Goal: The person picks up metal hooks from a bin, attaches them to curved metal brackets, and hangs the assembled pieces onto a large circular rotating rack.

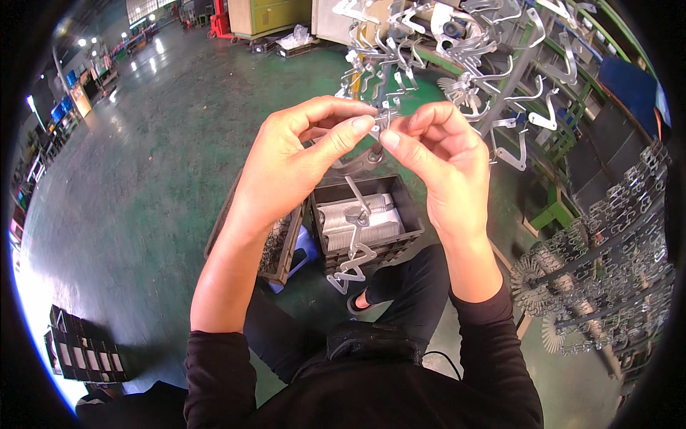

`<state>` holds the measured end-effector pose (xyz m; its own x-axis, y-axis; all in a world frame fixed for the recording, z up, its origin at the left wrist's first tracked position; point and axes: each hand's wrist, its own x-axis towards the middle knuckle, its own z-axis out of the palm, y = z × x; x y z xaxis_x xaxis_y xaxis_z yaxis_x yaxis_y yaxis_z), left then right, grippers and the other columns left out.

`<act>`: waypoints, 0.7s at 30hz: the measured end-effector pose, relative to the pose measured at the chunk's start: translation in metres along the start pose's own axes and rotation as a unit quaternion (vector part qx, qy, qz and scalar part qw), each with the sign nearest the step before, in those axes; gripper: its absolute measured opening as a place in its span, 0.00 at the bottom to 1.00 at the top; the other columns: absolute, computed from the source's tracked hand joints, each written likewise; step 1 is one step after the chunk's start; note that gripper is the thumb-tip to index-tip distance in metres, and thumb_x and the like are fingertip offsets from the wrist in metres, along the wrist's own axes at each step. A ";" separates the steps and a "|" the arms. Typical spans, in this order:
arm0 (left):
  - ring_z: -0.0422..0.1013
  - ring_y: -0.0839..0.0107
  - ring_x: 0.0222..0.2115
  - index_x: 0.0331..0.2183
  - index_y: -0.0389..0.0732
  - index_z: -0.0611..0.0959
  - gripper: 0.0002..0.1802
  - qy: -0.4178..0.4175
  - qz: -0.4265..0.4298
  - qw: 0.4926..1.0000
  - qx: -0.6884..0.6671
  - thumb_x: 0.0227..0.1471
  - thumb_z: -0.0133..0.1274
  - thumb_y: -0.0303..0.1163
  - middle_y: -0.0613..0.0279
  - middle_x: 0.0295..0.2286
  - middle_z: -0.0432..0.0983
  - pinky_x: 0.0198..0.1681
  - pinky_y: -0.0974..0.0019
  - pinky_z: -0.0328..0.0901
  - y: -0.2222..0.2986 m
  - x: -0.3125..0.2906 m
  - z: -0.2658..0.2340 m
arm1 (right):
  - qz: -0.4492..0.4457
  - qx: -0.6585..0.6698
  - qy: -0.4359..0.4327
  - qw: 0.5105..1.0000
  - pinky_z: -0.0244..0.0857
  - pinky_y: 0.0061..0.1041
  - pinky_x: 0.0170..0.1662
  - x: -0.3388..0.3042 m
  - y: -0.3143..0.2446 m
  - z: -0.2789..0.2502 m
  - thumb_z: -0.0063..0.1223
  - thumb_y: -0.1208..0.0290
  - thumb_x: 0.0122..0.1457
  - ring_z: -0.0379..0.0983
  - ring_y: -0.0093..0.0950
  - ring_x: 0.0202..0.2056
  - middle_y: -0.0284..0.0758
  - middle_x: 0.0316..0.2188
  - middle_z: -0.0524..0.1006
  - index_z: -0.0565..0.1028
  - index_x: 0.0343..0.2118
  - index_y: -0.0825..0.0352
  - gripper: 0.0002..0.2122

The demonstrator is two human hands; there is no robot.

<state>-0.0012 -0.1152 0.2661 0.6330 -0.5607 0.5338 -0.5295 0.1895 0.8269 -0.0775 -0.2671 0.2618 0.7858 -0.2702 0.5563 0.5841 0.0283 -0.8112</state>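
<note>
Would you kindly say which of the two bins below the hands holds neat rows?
The right bin: its parts lie in rows, while the left bin holds jumbled pieces.

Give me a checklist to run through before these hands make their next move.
1. Left hand and right hand raised, facing each other: ok.
2. Small metal piece at the fingertips firmly gripped: cannot tell; the fingers partly hide it.
3. Dark crate stocked: ok; pale ribbed parts lie inside.
4. Tray left of the crate stocked: ok; small pieces show in it.
5. View into the crate unobstructed: not ok; a zigzag metal strand crosses it.
</note>
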 end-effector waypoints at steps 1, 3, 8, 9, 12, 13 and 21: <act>0.69 0.77 0.37 0.39 0.35 0.78 0.13 -0.010 -0.013 1.000 -0.015 0.52 0.50 0.31 0.63 0.34 0.75 0.44 0.72 0.61 0.003 0.003 0.001 | -0.003 -0.005 0.000 1.000 0.65 0.13 0.33 0.004 -0.002 -0.003 0.58 0.81 0.48 0.70 0.15 0.28 0.32 0.27 0.74 0.69 0.29 0.69 0.09; 0.69 0.77 0.37 0.40 0.36 0.78 0.13 -0.019 -0.001 1.000 -0.023 0.52 0.51 0.31 0.64 0.34 0.75 0.43 0.72 0.61 0.008 0.012 0.008 | -0.022 0.001 0.003 1.000 0.64 0.13 0.33 0.012 -0.007 -0.009 0.59 0.81 0.48 0.70 0.15 0.28 0.32 0.26 0.75 0.69 0.28 0.69 0.08; 0.69 0.78 0.37 0.39 0.37 0.79 0.15 -0.048 0.006 0.999 0.012 0.51 0.51 0.36 0.65 0.33 0.76 0.42 0.72 0.62 0.017 0.052 0.023 | -0.063 -0.032 0.015 0.997 0.66 0.13 0.33 0.022 -0.019 -0.030 0.59 0.81 0.48 0.71 0.16 0.28 0.33 0.26 0.75 0.68 0.27 0.68 0.08; 0.69 0.78 0.36 0.39 0.37 0.79 0.15 -0.064 -0.005 0.998 0.019 0.51 0.51 0.36 0.65 0.32 0.76 0.42 0.72 0.62 0.021 0.058 0.025 | -0.069 -0.041 0.016 0.997 0.66 0.13 0.33 0.023 -0.022 -0.033 0.59 0.81 0.47 0.71 0.16 0.28 0.33 0.26 0.75 0.68 0.27 0.68 0.08; 0.70 0.76 0.35 0.37 0.39 0.79 0.14 -0.120 -0.007 0.989 -0.085 0.49 0.54 0.36 0.65 0.34 0.76 0.40 0.69 0.64 0.023 0.080 0.030 | -0.086 -0.018 0.025 0.996 0.66 0.14 0.33 0.026 -0.035 -0.037 0.59 0.81 0.47 0.71 0.17 0.28 0.33 0.26 0.75 0.69 0.27 0.68 0.09; 0.70 0.76 0.35 0.37 0.40 0.79 0.13 -0.136 -0.015 0.983 -0.119 0.49 0.54 0.35 0.66 0.34 0.76 0.40 0.69 0.64 0.021 0.089 0.032 | -0.094 -0.019 0.029 0.995 0.66 0.14 0.33 0.027 -0.040 -0.039 0.59 0.81 0.47 0.71 0.17 0.27 0.33 0.26 0.75 0.69 0.28 0.68 0.09; 0.68 0.73 0.39 0.39 0.40 0.78 0.16 -0.204 -0.003 0.944 -0.258 0.48 0.56 0.36 0.64 0.36 0.75 0.43 0.64 0.62 0.028 0.133 0.058 | -0.112 -0.065 0.024 0.991 0.64 0.15 0.36 0.035 -0.060 -0.070 0.58 0.77 0.49 0.72 0.18 0.33 0.33 0.30 0.76 0.70 0.38 0.71 0.13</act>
<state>0.0354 -0.2308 0.3496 0.3081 -0.8069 0.5039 -0.1142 0.4945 0.8616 -0.0991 -0.3460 0.3173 0.6274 -0.3017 0.7178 0.7084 -0.1616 -0.6871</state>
